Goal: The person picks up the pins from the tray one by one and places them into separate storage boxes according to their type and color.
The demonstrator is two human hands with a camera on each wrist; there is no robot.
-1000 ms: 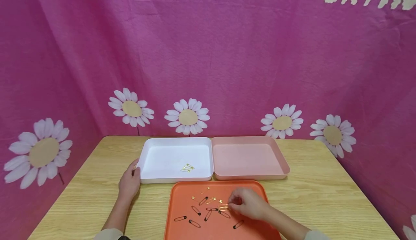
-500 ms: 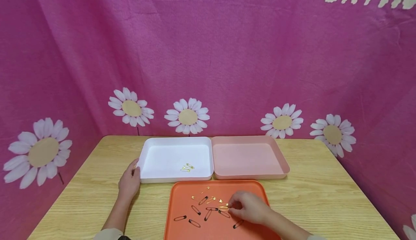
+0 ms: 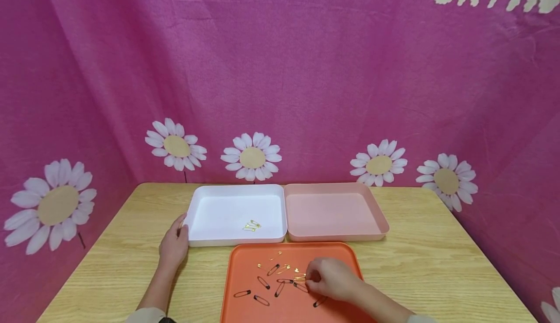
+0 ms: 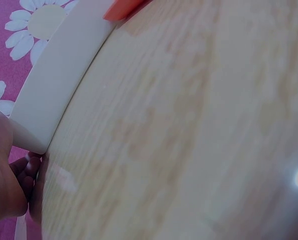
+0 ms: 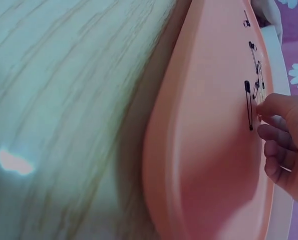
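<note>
In the head view, my left hand [image 3: 173, 246] holds the white tray [image 3: 214, 241] at its left side, thumb against the wall. The left wrist view shows the curled fingers [image 4: 28, 172] at the tray's corner. Several gold safety pins [image 3: 252, 225] lie inside that tray. My right hand [image 3: 334, 279] is low over the orange tray [image 3: 262, 315], thumb and forefinger pinching at a gold safety pin [image 3: 299, 278]; its far end is hidden by the fingers. Around it lie black safety pins [image 3: 261, 300] and more gold ones [image 3: 284, 269].
A pink tray [image 3: 334, 213] stands against the white tray's right side, with nothing in it. All the trays are on a wooden table [image 3: 420, 255]. A magenta cloth [image 3: 280, 80] with printed daisies hangs behind and at both sides.
My right hand has dropped slightly onto the gold safety pins, its fingertips staying at about the same spot. The left hand and the trays have not moved.
</note>
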